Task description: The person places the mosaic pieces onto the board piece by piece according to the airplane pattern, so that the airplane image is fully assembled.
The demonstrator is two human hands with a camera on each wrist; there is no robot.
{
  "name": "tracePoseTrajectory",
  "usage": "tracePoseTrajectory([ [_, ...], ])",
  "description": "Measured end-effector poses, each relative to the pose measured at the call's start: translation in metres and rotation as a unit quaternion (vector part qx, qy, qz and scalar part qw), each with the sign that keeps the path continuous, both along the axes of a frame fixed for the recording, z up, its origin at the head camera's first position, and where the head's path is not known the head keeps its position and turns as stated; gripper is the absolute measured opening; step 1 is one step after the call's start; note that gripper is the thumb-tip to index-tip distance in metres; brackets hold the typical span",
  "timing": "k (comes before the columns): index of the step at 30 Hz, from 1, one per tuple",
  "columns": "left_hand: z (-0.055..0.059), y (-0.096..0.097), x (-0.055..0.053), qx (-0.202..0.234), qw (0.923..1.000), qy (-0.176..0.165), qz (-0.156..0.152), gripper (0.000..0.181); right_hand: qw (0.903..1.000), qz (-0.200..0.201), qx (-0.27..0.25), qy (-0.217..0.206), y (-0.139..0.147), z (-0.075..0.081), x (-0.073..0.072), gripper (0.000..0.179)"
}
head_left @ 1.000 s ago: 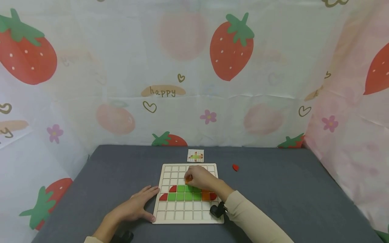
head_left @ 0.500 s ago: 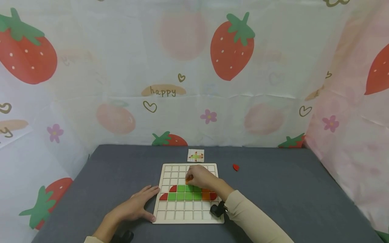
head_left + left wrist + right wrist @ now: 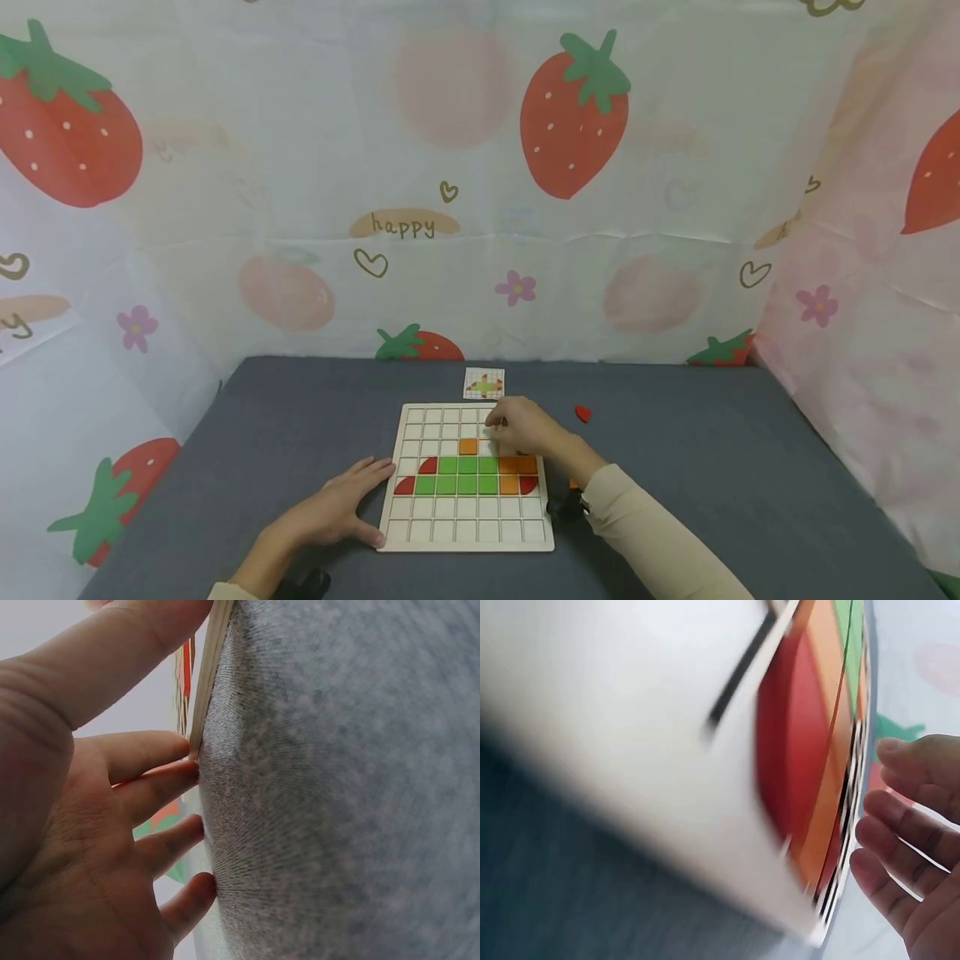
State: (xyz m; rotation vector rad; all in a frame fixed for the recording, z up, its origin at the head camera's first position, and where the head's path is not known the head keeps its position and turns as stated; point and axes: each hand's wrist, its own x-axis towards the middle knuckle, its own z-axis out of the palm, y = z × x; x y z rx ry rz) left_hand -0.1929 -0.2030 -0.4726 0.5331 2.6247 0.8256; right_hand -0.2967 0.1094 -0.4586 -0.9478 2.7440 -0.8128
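A wooden grid board (image 3: pixel 442 532) lies on the table with several green square tiles (image 3: pixel 446 485), orange tiles and red rounded tiles in its cells. One orange square tile (image 3: pixel 468 447) sits alone in the row above the green ones. My left hand (image 3: pixel 330 508) touches the board's left edge, thumb and fingers spread; in the left wrist view its fingertips meet the wooden edge and the cloth. Over the board's upper right is my right hand (image 3: pixel 528 429), hiding some cells. The right wrist view shows that hand's fingers (image 3: pixel 885 825) loosely bent, holding nothing.
Behind the board lies a small pattern card (image 3: pixel 483 384). A loose red piece (image 3: pixel 582 413) rests on the grey cloth (image 3: pixel 675 450) to the right. Part of an orange piece (image 3: pixel 573 483) shows beside the right wrist. A strawberry-print curtain (image 3: pixel 480 167) surrounds the table.
My right hand has let go of the orange square tile, now lying in its cell, and moved right and a little away from me. The left hand has stayed put.
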Motion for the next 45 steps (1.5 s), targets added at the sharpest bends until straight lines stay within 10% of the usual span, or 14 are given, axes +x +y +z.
tracePoseTrajectory([
  [45,0.001,0.001,-0.001,-0.008,1.0000,-0.003,0.000,0.103,0.9911,-0.131,0.024,0.010,0.124,-0.004,-0.026,0.033],
])
